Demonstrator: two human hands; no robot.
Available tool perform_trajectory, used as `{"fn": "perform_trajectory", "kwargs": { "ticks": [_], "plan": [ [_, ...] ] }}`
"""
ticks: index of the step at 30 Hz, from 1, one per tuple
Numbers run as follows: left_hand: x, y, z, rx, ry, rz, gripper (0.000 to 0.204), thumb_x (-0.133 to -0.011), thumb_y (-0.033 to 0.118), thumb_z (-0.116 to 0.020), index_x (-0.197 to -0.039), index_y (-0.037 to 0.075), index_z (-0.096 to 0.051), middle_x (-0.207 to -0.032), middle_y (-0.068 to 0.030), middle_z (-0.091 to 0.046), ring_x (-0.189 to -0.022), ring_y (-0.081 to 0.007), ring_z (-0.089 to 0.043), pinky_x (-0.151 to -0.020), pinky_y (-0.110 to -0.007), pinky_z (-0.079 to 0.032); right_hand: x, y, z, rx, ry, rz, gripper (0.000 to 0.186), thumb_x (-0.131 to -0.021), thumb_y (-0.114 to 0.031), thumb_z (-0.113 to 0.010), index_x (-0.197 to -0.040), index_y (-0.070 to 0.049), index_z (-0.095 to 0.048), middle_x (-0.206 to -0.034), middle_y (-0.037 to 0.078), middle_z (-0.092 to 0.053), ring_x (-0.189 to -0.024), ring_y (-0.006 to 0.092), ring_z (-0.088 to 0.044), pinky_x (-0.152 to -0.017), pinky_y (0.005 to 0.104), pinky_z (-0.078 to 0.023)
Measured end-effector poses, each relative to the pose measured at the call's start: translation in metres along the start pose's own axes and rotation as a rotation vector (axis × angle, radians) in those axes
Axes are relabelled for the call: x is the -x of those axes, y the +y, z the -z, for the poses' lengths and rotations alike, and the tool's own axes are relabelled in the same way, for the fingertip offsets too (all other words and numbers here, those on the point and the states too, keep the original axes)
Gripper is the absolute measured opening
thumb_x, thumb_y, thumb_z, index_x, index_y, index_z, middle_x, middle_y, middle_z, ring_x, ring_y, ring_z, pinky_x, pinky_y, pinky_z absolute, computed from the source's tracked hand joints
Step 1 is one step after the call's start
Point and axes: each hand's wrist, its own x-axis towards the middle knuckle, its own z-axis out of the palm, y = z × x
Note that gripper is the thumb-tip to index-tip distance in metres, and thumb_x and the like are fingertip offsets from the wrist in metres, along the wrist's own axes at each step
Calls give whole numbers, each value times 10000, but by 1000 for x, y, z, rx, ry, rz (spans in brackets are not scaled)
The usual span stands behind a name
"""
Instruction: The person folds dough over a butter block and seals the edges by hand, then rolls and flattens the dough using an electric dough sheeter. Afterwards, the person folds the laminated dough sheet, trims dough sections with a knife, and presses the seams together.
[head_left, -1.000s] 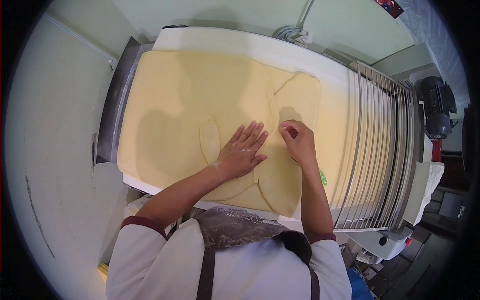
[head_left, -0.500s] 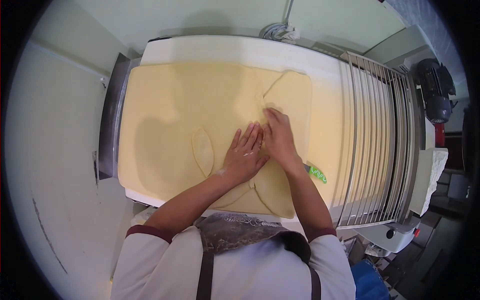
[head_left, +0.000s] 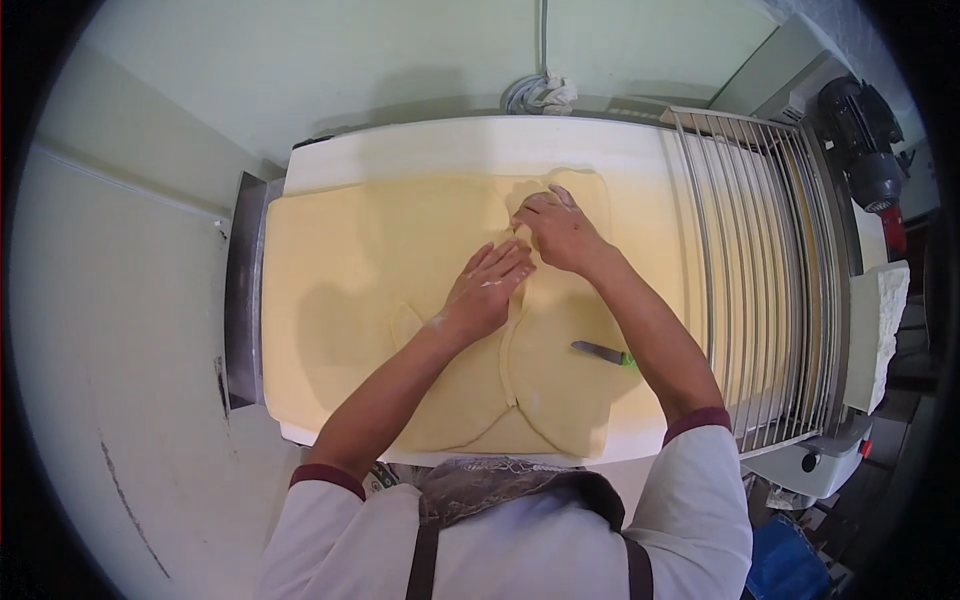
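A wide, pale yellow sheet of dough covers much of the white work surface. Its edges meet in a seam that runs from near me toward the far side, with diagonal folds at both ends. My left hand lies on the dough just left of the seam, fingers stretched out. Beyond it, my right hand has its fingers bent and pinched on the dough's edge at the far part of the seam. A small knife with a green handle rests on the dough, its handle partly behind my right forearm.
A metal grid guard stands along the right of the surface, with a dark motor behind it. A metal edge plate borders the left end. Coiled grey cable hangs at the back wall.
Both hands have moved farther away from me along the seam, the right one ahead of the left. The knife's blade, formerly covered by my right arm, now shows. The view has shifted slightly.
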Motion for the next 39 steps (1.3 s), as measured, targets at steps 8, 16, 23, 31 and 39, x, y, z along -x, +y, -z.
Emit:
{"fn": "perform_trajectory", "kwargs": {
  "ticks": [8, 16, 23, 31, 39],
  "plan": [
    [-5, -16, 4, 140, -46, -29, 201, -762, -40, -598, -921, 77, -561, -1101, -75, -595, -1209, -282, -534, -1095, -501, -370, -16, 8, 5, -56, -20, 92, 266, -634, 82, -595, -815, -112, -623, -906, 46, -608, -984, 267, -547, -945, 401, -376],
    [4, -26, 2, 213, -10, -36, 199, -753, -21, -642, -893, 83, -547, -1094, -67, -587, -1213, -298, -533, -1086, -513, -381, 7, 10, 17, -123, 243, -5, 229, -632, 86, -579, -737, -105, -510, -752, 53, -581, -923, 268, -548, -949, 418, -365],
    [2, -24, -3, 269, -40, -78, 307, -765, 26, -688, -1056, 80, -604, -1219, -85, -577, -1243, -294, -512, -1099, -491, -368, 8, 12, 5, -173, 399, -61, 269, -619, 150, -533, -745, -85, -499, -725, 74, -559, -842, 295, -545, -848, 373, -373],
    [10, -6, -4, 263, 109, 223, 521, -780, 47, -702, -1269, 61, -524, -1319, -135, -513, -1255, -348, -473, -1107, -474, -344, 7, -19, -10, -59, 399, -170, 345, -733, 66, -539, -1059, -40, -581, -1129, 159, -595, -1126, 333, -526, -1010, 485, -377],
    [19, 19, -25, -22, -89, 404, 607, -997, 250, -415, -1485, -60, -232, -1565, -207, -228, -1469, -321, -193, -1187, -485, -123, 60, -58, -10, -59, -19, -269, 509, -997, -199, -424, -1458, -2, -336, -1534, 173, -315, -1442, 329, -254, -1179, 496, -180]
  ]
}}
